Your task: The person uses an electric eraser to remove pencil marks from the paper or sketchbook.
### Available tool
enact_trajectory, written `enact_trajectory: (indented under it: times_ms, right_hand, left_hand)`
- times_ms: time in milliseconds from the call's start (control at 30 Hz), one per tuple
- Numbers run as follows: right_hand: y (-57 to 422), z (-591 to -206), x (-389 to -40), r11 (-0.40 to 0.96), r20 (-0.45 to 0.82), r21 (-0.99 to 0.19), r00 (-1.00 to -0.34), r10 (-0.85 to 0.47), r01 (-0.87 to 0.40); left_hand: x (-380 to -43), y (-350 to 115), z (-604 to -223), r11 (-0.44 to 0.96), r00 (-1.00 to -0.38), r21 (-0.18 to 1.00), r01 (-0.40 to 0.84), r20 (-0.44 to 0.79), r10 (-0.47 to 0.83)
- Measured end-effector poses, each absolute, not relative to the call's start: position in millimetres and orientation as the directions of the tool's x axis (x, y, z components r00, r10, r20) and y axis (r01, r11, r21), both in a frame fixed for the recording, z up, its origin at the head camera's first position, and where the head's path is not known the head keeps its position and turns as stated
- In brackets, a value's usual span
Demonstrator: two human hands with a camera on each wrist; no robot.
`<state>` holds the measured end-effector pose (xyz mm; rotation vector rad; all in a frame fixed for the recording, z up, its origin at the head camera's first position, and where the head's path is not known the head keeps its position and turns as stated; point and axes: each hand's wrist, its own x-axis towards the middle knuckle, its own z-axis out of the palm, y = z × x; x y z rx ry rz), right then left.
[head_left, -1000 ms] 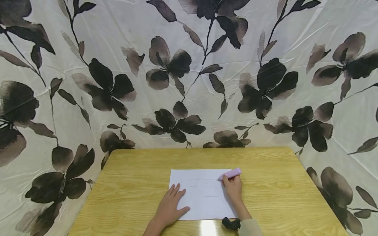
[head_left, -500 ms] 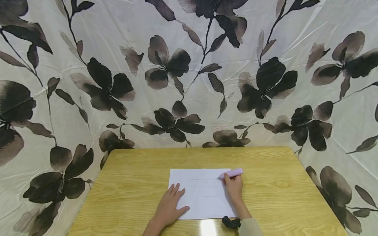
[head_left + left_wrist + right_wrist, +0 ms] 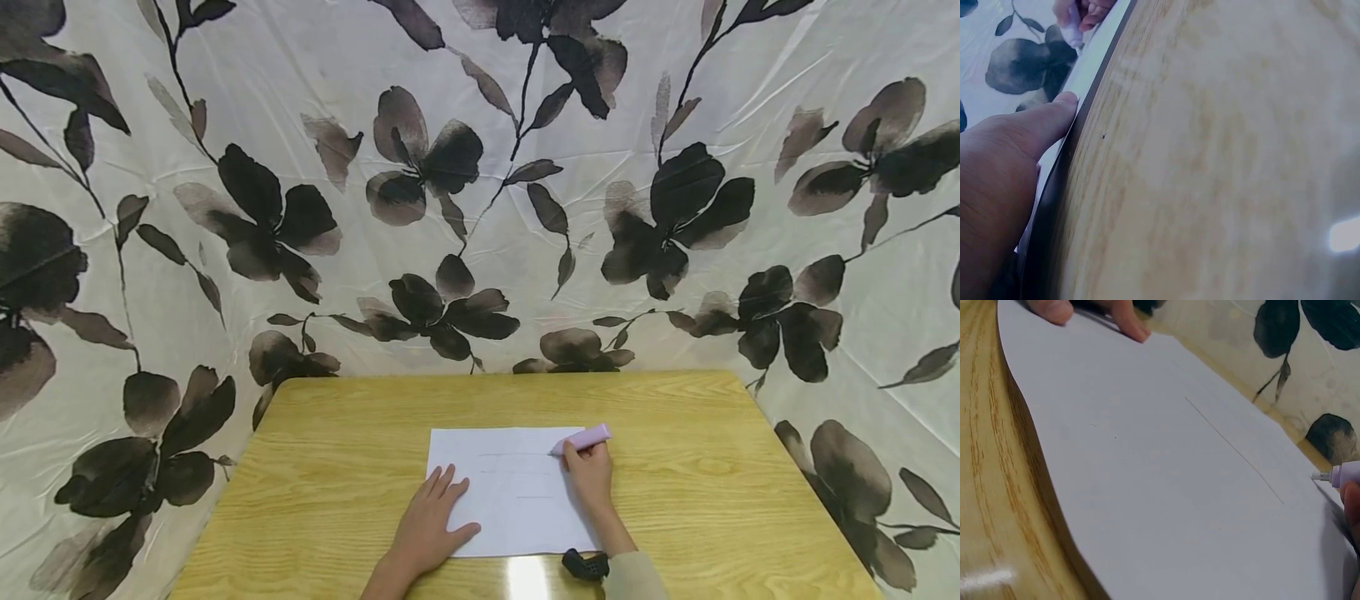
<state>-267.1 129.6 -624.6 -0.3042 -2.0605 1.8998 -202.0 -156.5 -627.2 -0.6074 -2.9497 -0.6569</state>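
A white sheet of paper (image 3: 510, 525) lies on the table, with a few thin straight lines drawn across it. My left hand (image 3: 431, 525) rests spread over its left edge, fingers extended and thumb out. Near the upper right corner my right hand (image 3: 590, 483) pinches a thick lilac pen (image 3: 588, 437), its tip pointing left at the end of the top line. The right wrist view shows the narrow tip of the pen (image 3: 1346, 474) close over the paper (image 3: 1147, 506). One long drawn line (image 3: 1229, 442) shows clearly there.
The wooden table (image 3: 322, 467) has a bright reflection near its front edge. A black device (image 3: 585, 566) sits at the right wrist, beside the beige sleeve (image 3: 636, 577). Floral cloth (image 3: 480, 233) hangs behind the table and along both sides.
The pen's back end swung slightly right, then back left, with the right hand shifting a little along with it. The left hand stays in place on the paper.
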Motion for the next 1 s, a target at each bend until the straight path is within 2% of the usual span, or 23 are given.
enact_trajectory:
  times_ms: [300, 800, 1000]
  right_hand:
    - [130.0, -626.1, -267.7, 0.107, 0.097, -0.992, -0.92, 0.381, -0.061]
    - [130.3, -627.6, -269.4, 0.027, 0.056, -0.998, -0.916, 0.397, -0.049]
    - [129.6, -626.8, -268.7, 0.096, 0.07, -0.995, -0.919, 0.387, -0.036]
  left_hand:
    - [-201.3, -155.6, -628.6, 0.838, -0.923, 0.39, 0.383, 0.13, 0.361]
    - [-201.8, -156.8, -627.0, 0.832, -0.925, 0.406, 0.379, 0.137, 0.355]
    - [-202.3, -156.7, -626.2, 0.833, -0.923, 0.399, 0.384, 0.141, 0.358]
